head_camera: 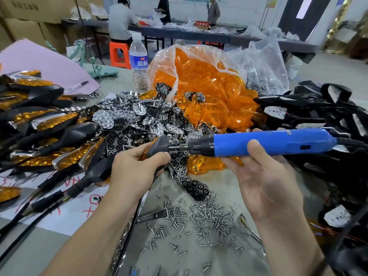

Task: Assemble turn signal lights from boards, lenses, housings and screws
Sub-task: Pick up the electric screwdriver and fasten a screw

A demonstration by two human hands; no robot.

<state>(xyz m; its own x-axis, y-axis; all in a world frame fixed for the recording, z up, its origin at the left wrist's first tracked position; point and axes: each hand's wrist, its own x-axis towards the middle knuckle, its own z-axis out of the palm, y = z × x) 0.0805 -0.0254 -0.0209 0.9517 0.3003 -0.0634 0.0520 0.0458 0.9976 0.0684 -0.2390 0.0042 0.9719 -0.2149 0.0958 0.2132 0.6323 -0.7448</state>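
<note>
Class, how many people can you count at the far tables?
3: a seated person in grey at the left, a standing person in dark clothes in the middle, a standing person in a striped shirt to the right. Others may be hidden.

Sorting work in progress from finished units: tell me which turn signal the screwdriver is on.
The turn signal gripped in the left hand, with the bit of the blue screwdriver against its dark housing; the others lie piled at left, untouched.
</note>
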